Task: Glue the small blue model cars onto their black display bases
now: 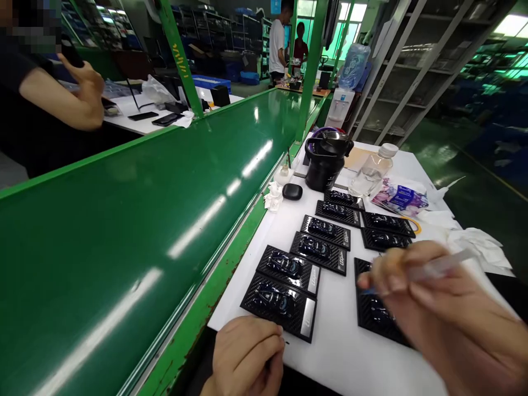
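Hands of one person work at the near edge of a white table. Right hand, blurred, pinches a thin clear syringe-like tool between thumb and fingers, its tip over a black tray lying directly beneath that hand. Left hand is loosely curled, grasping nothing, its knuckles just short of the nearest tray in another column.

Nine black trays can be counted, each carrying a small dark blue toy car: six in a diagonal column running away from the left hand, three in a second column running away from the right hand. Beyond the trays stand one black jar, one clear plastic bottle and one small black earbud case. Crumpled white tissues lie just past the right hand. Left of the left hand runs a green conveyor belt. Across it, another person's hand is raised; two more people stand far off.
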A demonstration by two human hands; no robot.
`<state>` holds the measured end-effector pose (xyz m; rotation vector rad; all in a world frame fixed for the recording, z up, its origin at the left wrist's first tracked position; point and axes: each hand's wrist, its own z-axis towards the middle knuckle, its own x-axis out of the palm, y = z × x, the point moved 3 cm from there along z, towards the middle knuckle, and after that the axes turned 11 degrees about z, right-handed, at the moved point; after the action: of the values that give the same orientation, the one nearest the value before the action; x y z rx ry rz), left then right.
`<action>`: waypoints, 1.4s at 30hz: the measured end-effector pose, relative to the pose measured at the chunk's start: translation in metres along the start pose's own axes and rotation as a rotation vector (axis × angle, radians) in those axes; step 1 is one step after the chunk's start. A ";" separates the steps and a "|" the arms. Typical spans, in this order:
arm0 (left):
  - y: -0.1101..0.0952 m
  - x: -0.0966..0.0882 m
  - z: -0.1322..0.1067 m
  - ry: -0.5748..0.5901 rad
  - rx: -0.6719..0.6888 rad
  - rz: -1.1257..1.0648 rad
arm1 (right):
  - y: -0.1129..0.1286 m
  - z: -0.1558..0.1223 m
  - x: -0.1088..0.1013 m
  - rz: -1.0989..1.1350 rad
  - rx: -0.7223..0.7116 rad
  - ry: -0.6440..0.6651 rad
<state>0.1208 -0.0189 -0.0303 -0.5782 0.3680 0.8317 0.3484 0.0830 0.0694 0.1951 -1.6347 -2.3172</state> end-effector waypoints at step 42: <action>0.005 0.005 -0.011 0.049 -0.072 -0.105 | -0.064 -0.006 0.096 0.858 0.363 0.006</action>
<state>0.1196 -0.0201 -0.0431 -0.6804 0.3509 0.7334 0.2493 0.0666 0.0133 -0.3602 -1.6682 -1.3775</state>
